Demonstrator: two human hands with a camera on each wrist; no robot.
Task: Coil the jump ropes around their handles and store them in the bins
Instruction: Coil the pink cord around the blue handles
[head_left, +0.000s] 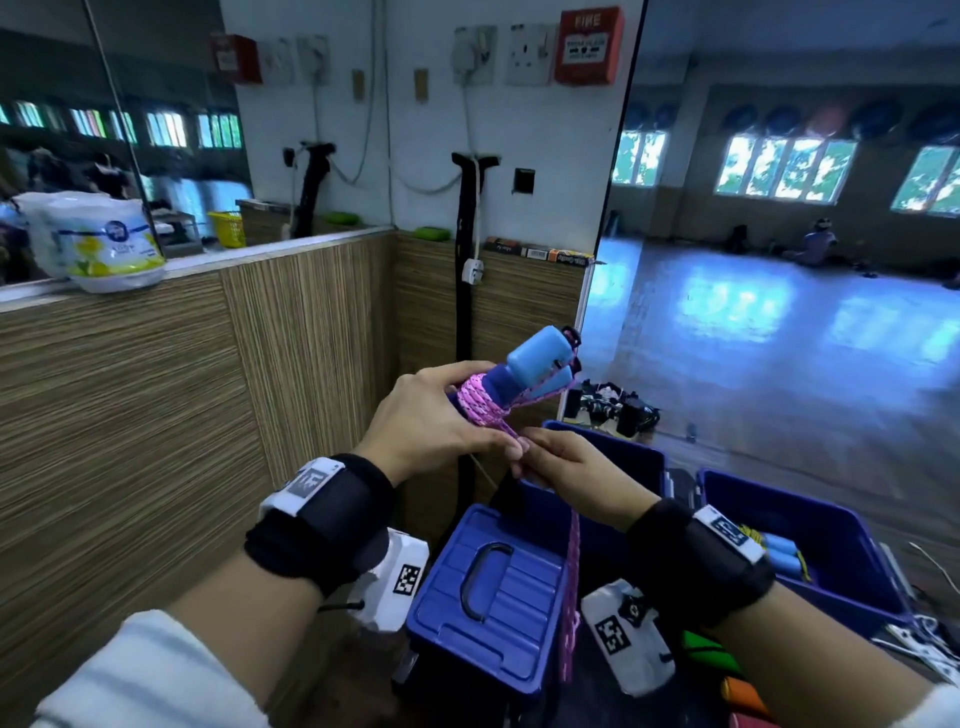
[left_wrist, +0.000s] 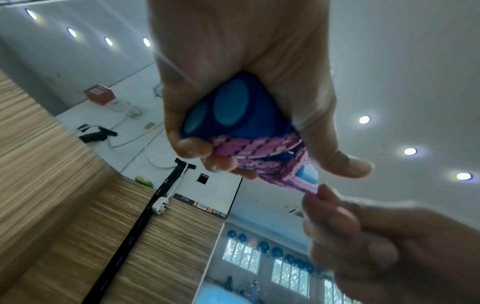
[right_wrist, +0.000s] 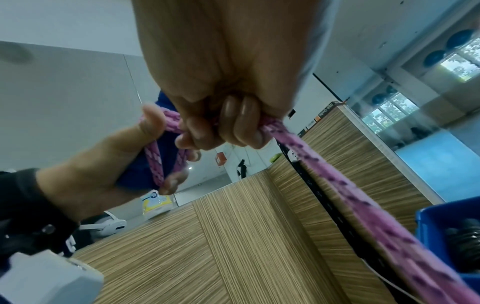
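My left hand grips a pair of blue jump-rope handles held together, their light-blue ends pointing up and right. Pink rope is wound in several turns around the handles under my left fingers. My right hand is just below and right, fingers curled round the loose pink rope, which hangs down from it in front of the bins. In the right wrist view my right fingers close on the rope beside the left thumb.
A blue bin lid with a handle lies below my hands, an open blue bin behind it. Another blue bin at right holds a coiled rope with blue handles. Wood-panelled wall at left, mirror at right.
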